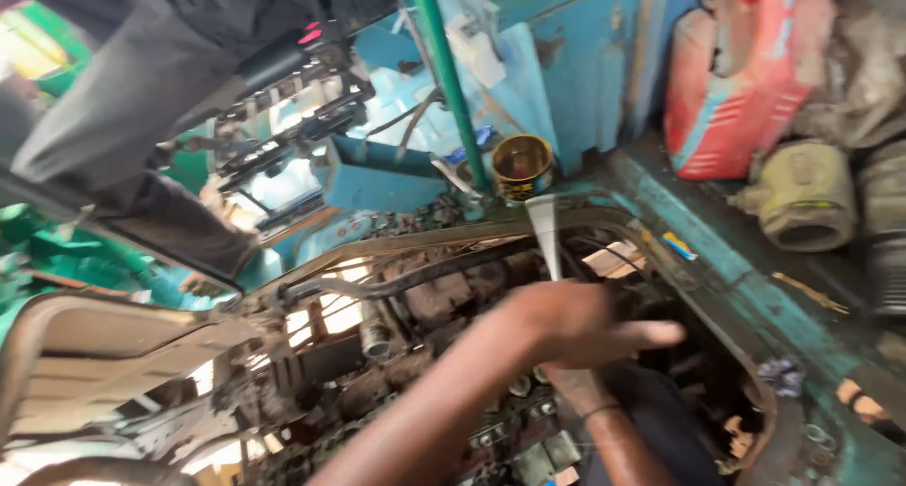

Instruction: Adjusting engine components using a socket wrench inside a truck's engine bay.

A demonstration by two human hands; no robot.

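Observation:
My left hand (576, 324) reaches in from the lower left over an open, grimy engine (425, 335). Its fingers stretch out to the right and are blurred by motion; I see nothing held in them. A white funnel (545, 229) stands upright just behind this hand, and its narrow stem drops out of sight behind the knuckles. My right forearm, with a thin band at the wrist, comes up from the bottom right. My right hand (569, 382) is mostly hidden under the left hand, so its grip is unclear.
An open round tin (522, 165) sits on the ledge behind the funnel, beside a green pole (444, 71). A red and white canister (746, 80) and a pale cylindrical part (802, 195) lie at the right. Another person's dark-trousered leg (123, 99) fills the upper left.

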